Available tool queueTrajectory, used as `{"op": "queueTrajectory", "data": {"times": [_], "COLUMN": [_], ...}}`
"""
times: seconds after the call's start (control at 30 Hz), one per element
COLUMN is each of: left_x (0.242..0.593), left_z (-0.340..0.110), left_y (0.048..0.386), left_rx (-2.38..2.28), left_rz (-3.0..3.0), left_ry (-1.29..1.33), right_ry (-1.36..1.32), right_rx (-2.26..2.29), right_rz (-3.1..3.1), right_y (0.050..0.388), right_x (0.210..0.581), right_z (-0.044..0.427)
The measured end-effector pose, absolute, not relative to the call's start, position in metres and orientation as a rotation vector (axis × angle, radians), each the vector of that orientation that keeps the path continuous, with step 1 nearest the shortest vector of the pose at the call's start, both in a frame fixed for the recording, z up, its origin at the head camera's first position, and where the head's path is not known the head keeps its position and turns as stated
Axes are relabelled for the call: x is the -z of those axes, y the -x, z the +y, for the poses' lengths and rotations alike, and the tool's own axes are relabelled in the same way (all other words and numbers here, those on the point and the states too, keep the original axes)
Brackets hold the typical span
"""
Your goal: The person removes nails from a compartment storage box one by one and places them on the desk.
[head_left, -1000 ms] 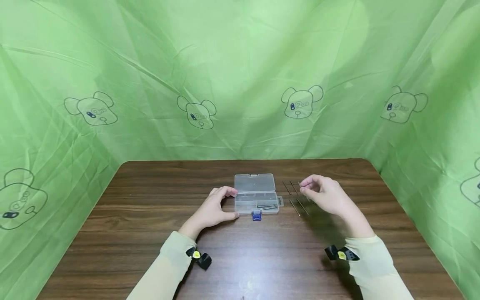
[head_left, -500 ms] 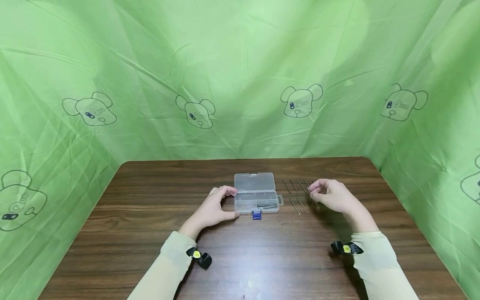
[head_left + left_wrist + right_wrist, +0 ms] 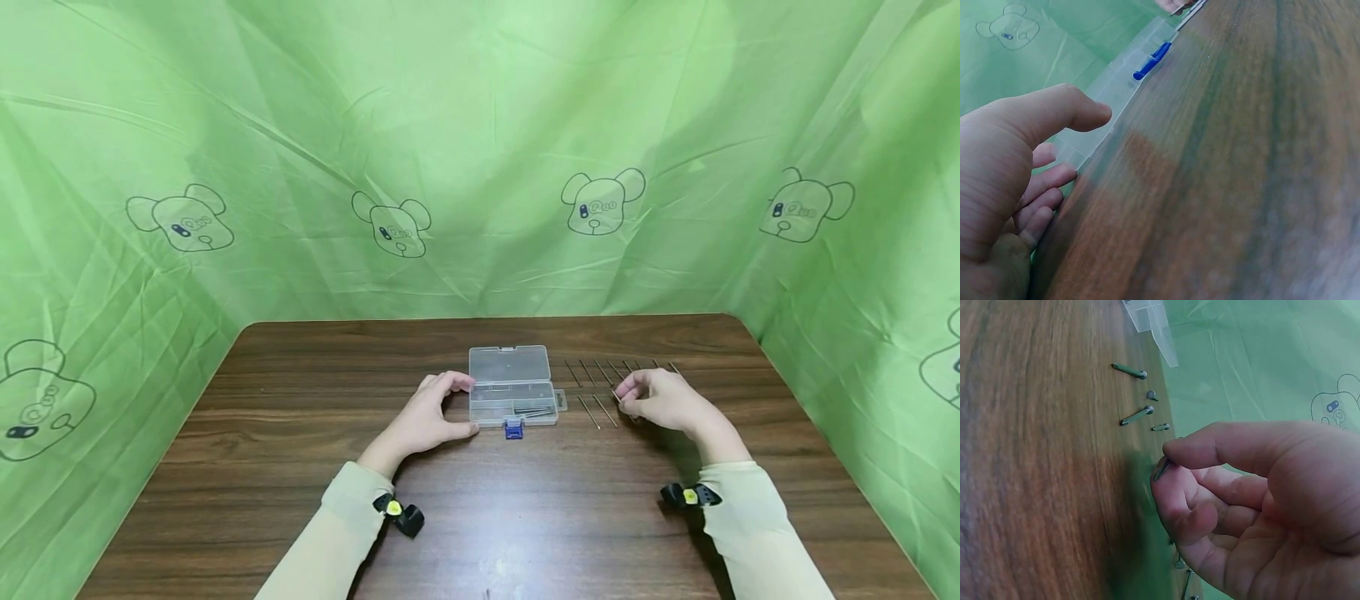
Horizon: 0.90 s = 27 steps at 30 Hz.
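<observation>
A clear plastic box (image 3: 491, 410) lies with its lid (image 3: 510, 364) folded back. Several nails are inside its front right compartment, and a blue latch (image 3: 513, 431) hangs at the front. My left hand (image 3: 423, 417) holds the box's left end, thumb at the front corner and index finger near the hinge. In the right wrist view, my right hand (image 3: 1229, 487) pinches a nail (image 3: 1162, 470) between thumb and index finger, just over the table. Left of it lie two nails (image 3: 589, 413) in a front row. A back row of several nails (image 3: 588, 373) runs behind, partly hidden by the hand.
The brown wooden table (image 3: 480, 500) carries the box and nails. A hanging tab (image 3: 560, 402) sticks out from the box's right side, close to the nails. Green cloth (image 3: 480, 167) with bear-head drawings stands around the back and both sides.
My right hand moved right from the back row, leaving a nail there. It then drew slightly forward and left with a nail, uncovering more back-row nails. The left hand stays put.
</observation>
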State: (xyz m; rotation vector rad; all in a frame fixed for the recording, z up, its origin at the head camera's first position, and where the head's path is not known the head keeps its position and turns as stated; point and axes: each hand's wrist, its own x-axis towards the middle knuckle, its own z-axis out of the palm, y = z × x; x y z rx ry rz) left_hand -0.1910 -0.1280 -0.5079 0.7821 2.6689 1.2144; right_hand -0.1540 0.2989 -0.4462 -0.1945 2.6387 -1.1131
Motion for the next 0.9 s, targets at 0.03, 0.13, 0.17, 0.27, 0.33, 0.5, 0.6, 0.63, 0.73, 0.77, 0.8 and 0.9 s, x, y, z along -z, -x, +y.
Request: {"op": "queueTrajectory", "data": {"times": [0.03, 0.13, 0.17, 0.27, 0.33, 0.5, 0.6, 0.63, 0.73, 0.77, 0.8, 0.9], "left_x": [0.508, 0.508, 0.508, 0.508, 0.507, 0.508, 0.509, 0.509, 0.508, 0.508, 0.508, 0.509], "left_z": [-0.128, -0.128, -0.128, -0.128, -0.128, -0.128, -0.128, -0.128, -0.128, -0.128, -0.128, -0.128], "left_y": [0.191, 0.191, 0.191, 0.190, 0.190, 0.191, 0.191, 0.190, 0.190, 0.191, 0.191, 0.191], "left_rx": [-1.212, -1.212, -1.215, -1.218, -1.218, -1.211, -1.217, -1.220, -1.226, -1.227, -1.226, -1.225], "left_rz": [2.669, 2.670, 2.670, 2.670, 2.671, 2.673, 2.670, 2.669, 2.668, 2.669, 2.671, 2.675], "left_ry": [-0.782, -0.783, -0.784, -0.788, -0.792, -0.796, -0.796, -0.797, -0.801, -0.802, -0.803, -0.804], "right_ry": [0.198, 0.211, 0.222, 0.241, 0.258, 0.276, 0.279, 0.272, 0.260, 0.257, 0.251, 0.240], "right_rx": [1.108, 1.094, 1.084, 1.052, 1.030, 1.025, 1.023, 1.027, 1.049, 1.062, 1.077, 1.126], "right_rz": [2.640, 2.633, 2.632, 2.626, 2.630, 2.650, 2.666, 2.668, 2.666, 2.662, 2.656, 2.632], "right_y": [0.154, 0.154, 0.155, 0.155, 0.156, 0.156, 0.156, 0.156, 0.157, 0.158, 0.158, 0.158], "right_x": [0.446, 0.448, 0.448, 0.450, 0.451, 0.452, 0.453, 0.454, 0.456, 0.457, 0.458, 0.460], "right_z": [0.299, 0.300, 0.300, 0.300, 0.301, 0.301, 0.302, 0.302, 0.303, 0.303, 0.303, 0.305]}}
